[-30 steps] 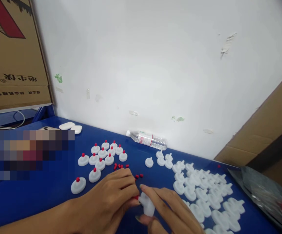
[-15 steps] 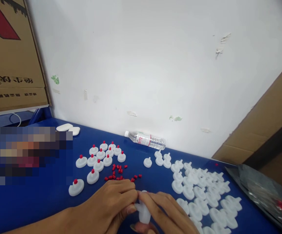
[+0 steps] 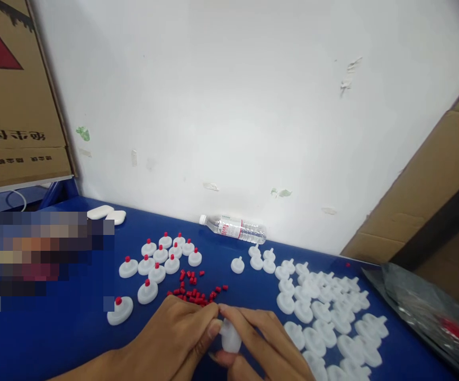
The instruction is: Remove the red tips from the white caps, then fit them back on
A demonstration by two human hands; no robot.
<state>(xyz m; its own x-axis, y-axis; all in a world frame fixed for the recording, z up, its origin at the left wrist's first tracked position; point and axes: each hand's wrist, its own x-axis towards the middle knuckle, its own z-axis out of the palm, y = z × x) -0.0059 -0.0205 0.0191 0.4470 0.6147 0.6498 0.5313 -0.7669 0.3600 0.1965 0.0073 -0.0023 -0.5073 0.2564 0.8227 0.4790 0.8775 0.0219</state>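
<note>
My right hand (image 3: 267, 338) grips a white plastic disc with a spout (image 3: 231, 337), fingers on top and thumb below, tilting it so the spout faces left. Against that spout my left hand (image 3: 177, 336) is pinched closed, thumb and forefinger together. Whatever lies between those left fingertips is hidden. Just beyond the hands is a loose pile of small red caps (image 3: 191, 294). To the left stand several white discs with red caps on their spouts (image 3: 156, 273). On the right lie many uncapped white discs (image 3: 324, 312), crowded together.
A clear plastic bottle (image 3: 233, 228) lies on the blue table (image 3: 54, 338) along the white wall. Two white rounded objects (image 3: 101, 212) rest at the back left. A grey plastic bag (image 3: 423, 312) sits at the right edge. Cardboard (image 3: 18, 106) stands at the left.
Both hands have shifted slightly, and the held disc has turned a little between them. The whole view has moved slightly. More of the red cap pile shows now.
</note>
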